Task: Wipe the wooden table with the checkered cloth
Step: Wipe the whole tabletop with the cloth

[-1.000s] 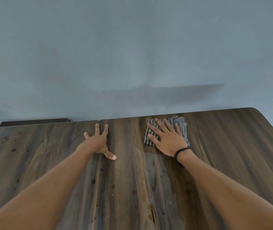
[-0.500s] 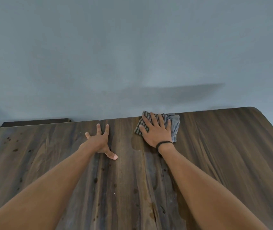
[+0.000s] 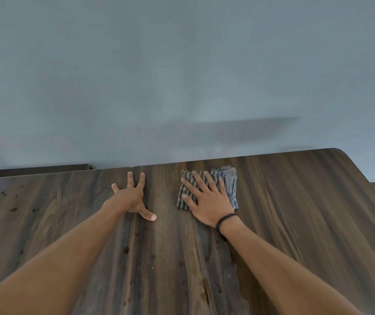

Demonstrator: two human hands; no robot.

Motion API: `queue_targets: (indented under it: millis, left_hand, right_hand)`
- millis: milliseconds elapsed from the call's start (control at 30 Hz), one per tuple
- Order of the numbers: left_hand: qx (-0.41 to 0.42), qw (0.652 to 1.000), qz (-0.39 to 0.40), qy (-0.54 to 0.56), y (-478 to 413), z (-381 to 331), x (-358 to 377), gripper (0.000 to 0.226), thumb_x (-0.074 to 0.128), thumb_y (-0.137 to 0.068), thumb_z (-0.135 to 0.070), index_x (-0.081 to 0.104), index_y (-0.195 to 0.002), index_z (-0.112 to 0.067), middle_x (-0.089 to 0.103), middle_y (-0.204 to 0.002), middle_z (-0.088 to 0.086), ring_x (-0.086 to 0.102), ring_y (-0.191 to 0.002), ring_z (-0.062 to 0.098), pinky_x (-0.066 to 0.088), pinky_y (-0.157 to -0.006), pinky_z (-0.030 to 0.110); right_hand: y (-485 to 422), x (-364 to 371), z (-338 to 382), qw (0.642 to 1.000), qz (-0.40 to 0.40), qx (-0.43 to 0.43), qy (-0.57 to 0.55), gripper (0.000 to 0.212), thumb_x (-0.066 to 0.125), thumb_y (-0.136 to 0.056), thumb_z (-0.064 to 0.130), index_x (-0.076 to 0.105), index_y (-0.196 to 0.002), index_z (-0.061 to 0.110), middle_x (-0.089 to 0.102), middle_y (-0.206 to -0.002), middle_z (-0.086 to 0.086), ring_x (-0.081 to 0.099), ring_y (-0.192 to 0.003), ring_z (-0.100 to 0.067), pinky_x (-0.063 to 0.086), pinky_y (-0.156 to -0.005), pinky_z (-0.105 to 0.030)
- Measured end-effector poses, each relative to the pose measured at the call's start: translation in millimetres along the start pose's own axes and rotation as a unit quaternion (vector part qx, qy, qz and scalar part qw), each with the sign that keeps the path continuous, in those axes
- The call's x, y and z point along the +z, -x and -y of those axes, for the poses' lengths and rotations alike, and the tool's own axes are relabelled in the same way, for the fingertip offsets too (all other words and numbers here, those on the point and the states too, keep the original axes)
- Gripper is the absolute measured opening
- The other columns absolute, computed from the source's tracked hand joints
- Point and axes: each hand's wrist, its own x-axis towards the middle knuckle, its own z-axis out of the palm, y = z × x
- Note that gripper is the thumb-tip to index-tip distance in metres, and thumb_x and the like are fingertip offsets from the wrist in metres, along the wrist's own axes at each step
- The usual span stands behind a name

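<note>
The dark wooden table (image 3: 295, 212) fills the lower half of the view, its far edge against a grey wall. A folded checkered cloth (image 3: 228, 183), grey with dark stripes, lies near the far edge. My right hand (image 3: 207, 201) presses flat on the cloth with spread straight fingers, a black band at the wrist. To its left, my left hand (image 3: 132, 196) rests flat on the bare wood with fingers splayed and holds nothing.
Dark spots dot the wood at the left (image 3: 13, 209), and damp streaks run down the middle (image 3: 200, 280). The table's far right corner (image 3: 341, 153) is rounded. A dark low piece of furniture (image 3: 41, 170) stands behind the far left edge.
My right hand slid the cloth left and toward the far edge, then back a little toward me. My left hand has stayed in place.
</note>
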Motion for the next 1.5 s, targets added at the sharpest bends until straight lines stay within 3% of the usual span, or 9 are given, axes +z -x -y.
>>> queue_targets:
  millis: [67,233,433,667,833,1067,1233,1433,1500]
  left_hand:
    - [-0.002,1.000,-0.001,-0.007,0,0,0,0.146,0.078,-0.066,-0.064,-0.035,-0.146,-0.019,-0.039,-0.152,0.020,-0.011,-0.146,0.046,-0.006,-0.117,0.062]
    - [-0.008,1.000,0.005,0.009,-5,1,-1,0.147,0.080,-0.065,-0.063,-0.035,-0.146,-0.020,-0.039,-0.152,0.018,-0.012,-0.144,0.050,-0.006,-0.116,0.062]
    - [-0.003,1.000,0.006,-0.005,-1,0,1,0.147,0.079,-0.066,-0.064,-0.036,-0.146,-0.019,-0.039,-0.151,0.020,-0.010,-0.147,0.045,-0.007,-0.116,0.062]
    - [-0.003,1.000,0.007,0.006,-7,3,1,0.148,0.080,-0.065,-0.063,-0.036,-0.146,-0.019,-0.040,-0.151,0.020,-0.012,-0.146,0.047,-0.007,-0.116,0.063]
    - [-0.005,1.000,0.010,-0.007,-6,1,1,0.150,0.079,-0.064,-0.066,-0.037,-0.145,-0.018,-0.041,-0.150,0.020,-0.013,-0.147,0.045,-0.007,-0.116,0.063]
    - [-0.017,1.000,0.011,0.000,-5,0,0,0.148,0.079,-0.065,-0.064,-0.037,-0.145,-0.020,-0.040,-0.151,0.019,-0.013,-0.145,0.050,-0.005,-0.116,0.063]
    - [-0.019,1.000,0.018,-0.004,-1,-4,0,0.148,0.079,-0.066,-0.063,-0.037,-0.145,-0.019,-0.041,-0.151,0.019,-0.018,-0.145,0.047,-0.006,-0.116,0.063]
    - [-0.026,0.999,0.020,0.008,-1,-5,-4,0.146,0.080,-0.067,-0.060,-0.037,-0.145,-0.021,-0.041,-0.151,0.016,-0.020,-0.141,0.052,-0.005,-0.116,0.063]
    - [-0.027,0.999,0.021,0.001,0,-5,-3,0.146,0.080,-0.067,-0.060,-0.036,-0.145,-0.020,-0.041,-0.151,0.017,-0.019,-0.142,0.051,-0.004,-0.116,0.063]
  right_hand:
    - [17,-2,-19,1.000,0.007,-0.019,0.002,0.065,0.001,-0.093,0.079,0.000,-0.155,0.060,-0.005,-0.168,0.021,-0.010,-0.156,-0.015,-0.021,-0.119,-0.047]
    - [-30,-17,-13,0.989,-0.011,0.144,-0.028,0.062,0.016,-0.102,0.067,0.004,-0.160,0.049,-0.006,-0.170,0.012,-0.012,-0.157,-0.024,-0.019,-0.118,-0.053]
    - [23,6,7,1.000,0.004,-0.006,-0.008,0.064,0.004,-0.096,0.074,0.003,-0.157,0.056,-0.001,-0.170,0.018,-0.011,-0.156,-0.016,-0.025,-0.116,-0.047]
    - [-38,-18,7,0.989,-0.004,0.142,-0.035,0.060,0.016,-0.104,0.062,0.002,-0.161,0.047,-0.009,-0.171,0.010,-0.014,-0.156,-0.024,-0.020,-0.118,-0.054]
    - [-3,2,11,1.000,-0.001,0.001,-0.002,0.062,0.008,-0.098,0.071,0.003,-0.158,0.053,0.000,-0.171,0.014,-0.010,-0.156,-0.018,-0.021,-0.119,-0.050]
    - [-46,-13,13,0.990,-0.013,0.133,-0.034,0.061,0.016,-0.104,0.063,0.002,-0.161,0.046,-0.006,-0.171,0.011,-0.013,-0.156,-0.024,-0.020,-0.118,-0.054]
    - [-15,8,22,1.000,-0.003,0.004,-0.004,0.065,0.006,-0.096,0.072,0.002,-0.158,0.053,0.001,-0.170,0.015,-0.010,-0.156,-0.017,-0.024,-0.116,-0.048]
    - [-58,-6,29,0.995,-0.007,0.098,-0.028,0.062,0.017,-0.103,0.065,0.005,-0.161,0.046,-0.003,-0.171,0.011,-0.012,-0.157,-0.023,-0.020,-0.119,-0.054]
    - [-64,-4,52,0.997,-0.002,0.073,-0.028,0.061,0.018,-0.104,0.062,0.006,-0.162,0.044,-0.003,-0.171,0.009,-0.013,-0.156,-0.025,-0.020,-0.119,-0.057]
